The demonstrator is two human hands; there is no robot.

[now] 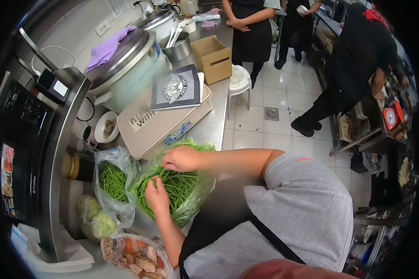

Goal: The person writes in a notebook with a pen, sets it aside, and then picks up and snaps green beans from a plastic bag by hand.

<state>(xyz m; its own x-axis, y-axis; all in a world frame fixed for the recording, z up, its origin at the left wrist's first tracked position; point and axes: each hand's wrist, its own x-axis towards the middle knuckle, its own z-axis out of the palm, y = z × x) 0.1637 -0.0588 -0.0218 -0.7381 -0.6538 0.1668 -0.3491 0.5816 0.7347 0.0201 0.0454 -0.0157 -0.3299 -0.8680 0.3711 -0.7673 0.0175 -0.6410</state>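
Note:
Long green beans (184, 186) fill an open clear plastic bag on the metal counter. Over the upper part of this bag, my right hand (179, 158) is closed, its fingers curled; what it holds is too small to make out. My left hand (157, 196) is just below it at the bag's left side, thumb and fingers drawn together against the beans, with their grip partly hidden. A second plastic bag (114, 181) with shorter green bean pieces stands to the left, touching the first.
Behind the bags lies a beige lidded box (160, 128) with a dark booklet (176, 87) on top. Nearby are a white bowl (106, 127), a large pot (125, 65), a cardboard box (212, 58), cabbages (97, 218) and bagged meat (142, 258). Several people in black stand beyond.

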